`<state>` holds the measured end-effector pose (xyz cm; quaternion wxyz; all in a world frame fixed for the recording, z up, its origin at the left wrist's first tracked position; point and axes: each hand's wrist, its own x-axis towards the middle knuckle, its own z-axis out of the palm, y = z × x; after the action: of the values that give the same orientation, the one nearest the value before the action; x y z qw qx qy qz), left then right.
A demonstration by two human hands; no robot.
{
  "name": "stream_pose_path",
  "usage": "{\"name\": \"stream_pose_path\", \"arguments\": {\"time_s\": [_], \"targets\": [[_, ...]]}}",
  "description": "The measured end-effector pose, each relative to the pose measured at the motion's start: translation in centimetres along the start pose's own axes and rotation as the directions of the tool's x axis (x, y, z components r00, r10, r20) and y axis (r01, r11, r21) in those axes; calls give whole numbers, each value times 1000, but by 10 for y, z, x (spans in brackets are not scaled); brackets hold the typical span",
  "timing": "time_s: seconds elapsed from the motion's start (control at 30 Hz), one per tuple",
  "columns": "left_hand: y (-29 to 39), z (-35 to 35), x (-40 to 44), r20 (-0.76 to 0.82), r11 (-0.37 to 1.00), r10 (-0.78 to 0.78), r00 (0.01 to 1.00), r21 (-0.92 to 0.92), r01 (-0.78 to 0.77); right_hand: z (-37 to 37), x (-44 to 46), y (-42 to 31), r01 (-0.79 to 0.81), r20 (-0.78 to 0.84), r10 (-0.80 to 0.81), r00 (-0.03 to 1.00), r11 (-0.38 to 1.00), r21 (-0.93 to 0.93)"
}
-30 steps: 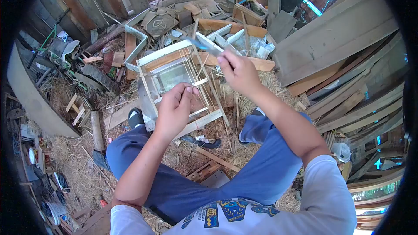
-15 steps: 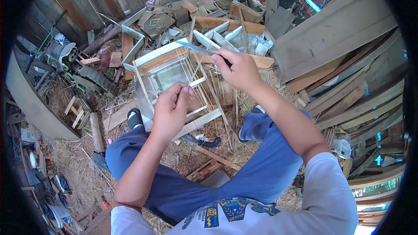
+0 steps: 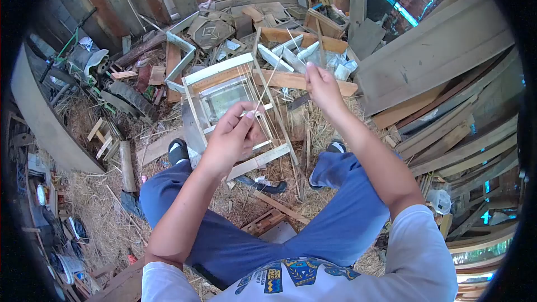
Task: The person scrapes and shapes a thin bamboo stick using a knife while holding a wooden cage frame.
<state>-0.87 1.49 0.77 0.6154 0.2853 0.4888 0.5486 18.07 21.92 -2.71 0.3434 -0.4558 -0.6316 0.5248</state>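
Observation:
My left hand [image 3: 232,131] pinches a thin pale wooden stick [image 3: 269,85] between thumb and fingers, and the stick slants up and to the right. Off to the right, my right hand [image 3: 324,89] is closed round a knife, held apart from the stick. Its blade is turned nearly edge-on and hard to make out. Below and behind my left hand stands a small wooden frame [image 3: 260,161] of pale slats, with several thin sticks lying lengthwise across it. My left hand hides part of the frame's middle.
Wood scraps and a white-edged box [image 3: 305,36] lie beyond the frame. A large board [image 3: 430,50] leans at the right, above stacked planks [image 3: 442,123]. A wheeled machine [image 3: 89,59] is at the far left. Straw covers the ground round my feet.
My right hand has moved right and slightly down, taking the knife away from the left hand. My left hand has shifted a little right, and the stick now shows clearly. The view has tilted slightly.

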Motion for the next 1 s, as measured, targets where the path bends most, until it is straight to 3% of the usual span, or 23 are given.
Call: {"name": "stream_pose_path", "arguments": {"time_s": [0.07, 0.17, 0.23, 0.3, 0.37, 0.43, 0.5, 0.57, 0.63, 0.87, 1.0], "targets": [[2, -3, 2, 74, 993, 40, 996, -113, -32, 6, -8, -4, -147, 92, 135, 987, 978, 147], [2, -10, 8, 21, 984, 45, 999, -174, -41, 10, -15, -9, -254, 125, 233, 964, 949, 188], [5, -22, 11, 31, 984, 43, 999, -176, -37, 11, -20, -10, -286, 171, 252, 952, 933, 219], [5, -28, 15, 16, 920, 157, 987, -366, -141, 15, -25, -11, -321, 217, 271, 938, 914, 248], [7, -42, 17, 60, 898, 175, 983, -418, -134, 19, -31, -12, -361, 234, 301, 924, 889, 281], [13, -40, 18, 17, 848, 267, 964, -479, -227, 23, -36, -9, -365, 289, 285, 914, 888, 278], [15, -44, 19, 36, 836, 302, 953, -490, -246, 31, -43, -8, -272, 304, 221, 927, 953, 135], [22, -40, 17, -64, 831, 283, 957, -482, -278, 37, -49, -8, -273, 346, 198, 917, 944, 183], [19, -44, 18, -57, 831, 286, 957, -482, -277, 44, -55, -8, -219, 395, 119, 911, 951, 219], [5, -47, 25, -22, 847, 291, 956, -458, -269, 42, -56, -12, -248, 465, 40, 884, 885, 395], [7, -45, 26, -32, 857, 298, 954, -432, -282, 40, -57, -15, -225, 486, 8, 874, 892, 391]]}}
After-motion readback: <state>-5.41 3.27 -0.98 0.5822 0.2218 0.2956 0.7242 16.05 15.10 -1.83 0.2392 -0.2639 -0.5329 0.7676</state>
